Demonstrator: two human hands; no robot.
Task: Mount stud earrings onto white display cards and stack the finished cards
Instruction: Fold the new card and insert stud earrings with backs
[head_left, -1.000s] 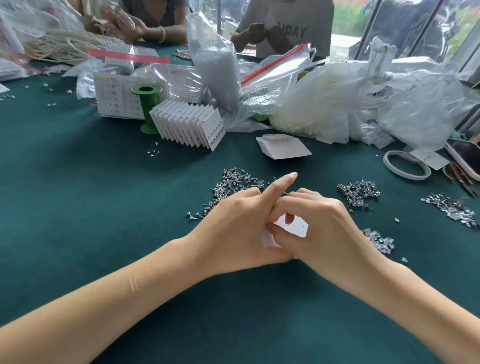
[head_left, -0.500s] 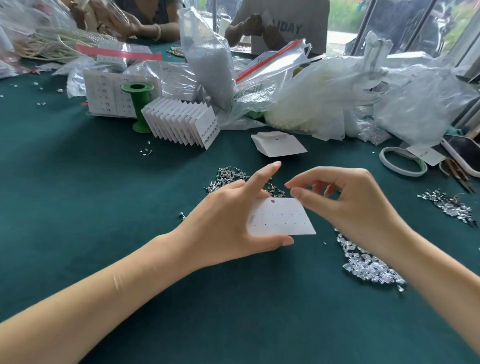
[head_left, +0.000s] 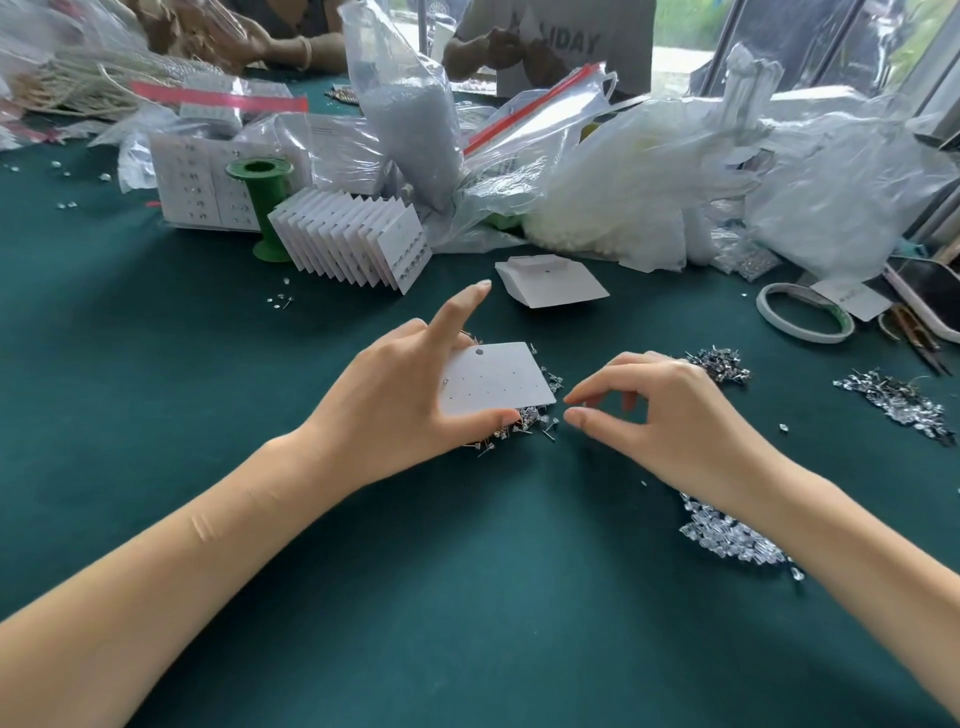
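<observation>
Head cam, only view I've got. My left hand (head_left: 395, 410) holds the white card (head_left: 496, 378) by its left and lower edge, thumb under the bottom edge, index finger sticking up and away. Card sits face-up, tilted a bit, hovering right over the stud pile (head_left: 519, 423) on the green table (head_left: 467, 597). One stud looks already seated at the card's left edge, rest of the holes bare as far as I can tell.

Vs half a sec ago: my right hand (head_left: 670, 410) has dropped off the card's top edge and moved down and to the right, now just beside the card's lower right corner, apart from it. Thumb and index are near each other w/ a narrow gap; can't tell if a stud is between them, too small and blurred. Left hand grip on the card looks unchanged.

Further back: row of finished cards (head_left: 358, 239) standing like a fan next to the green spool (head_left: 262, 208), blank card stack (head_left: 548, 283) lying flat past my left index finger. More stud piles to the right (head_left: 719, 364), and clear backs (head_left: 732, 535) under my right wrist.
</observation>
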